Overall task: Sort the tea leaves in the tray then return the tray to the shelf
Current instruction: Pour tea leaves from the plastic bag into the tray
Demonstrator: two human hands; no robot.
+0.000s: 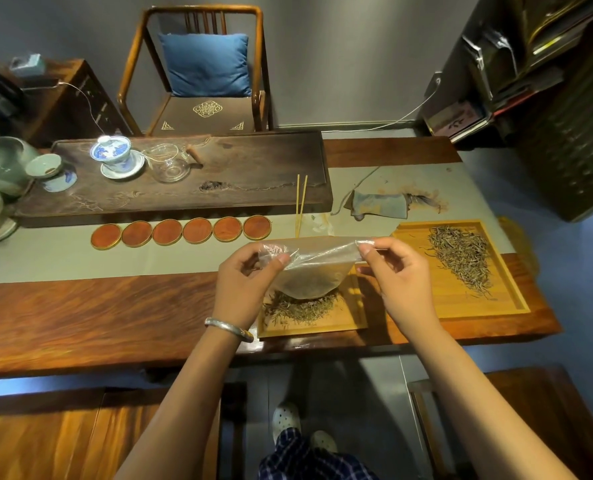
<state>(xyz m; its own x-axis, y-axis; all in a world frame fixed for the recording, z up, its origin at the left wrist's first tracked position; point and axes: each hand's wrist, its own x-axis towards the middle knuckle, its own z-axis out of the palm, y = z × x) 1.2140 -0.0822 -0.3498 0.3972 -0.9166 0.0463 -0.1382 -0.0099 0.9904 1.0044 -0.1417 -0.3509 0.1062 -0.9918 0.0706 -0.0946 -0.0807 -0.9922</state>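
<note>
A clear plastic bag (pixel 317 268) hangs over a small bamboo tray (pixel 352 322) near the table's front edge. My left hand (pixel 243 285) pinches the bag's top left corner and my right hand (pixel 397 275) pinches its top right corner. A heap of tea leaves (pixel 302 308) lies on the small tray under the bag's bottom. Some leaves show dimly inside the bag. To the right, a larger bamboo tray (pixel 461 299) holds a spread of tea leaves (pixel 461 254).
A dark wooden tea board (pixel 246 181) with a blue-white gaiwan (pixel 115 155) and a glass pitcher (pixel 168 164) lies at the back. Several round red coasters (pixel 180 232) line up before it. Thin sticks (pixel 300 202), a folded cloth (pixel 379 202), a chair (pixel 201 74) and a shelf (pixel 516 64) are also visible.
</note>
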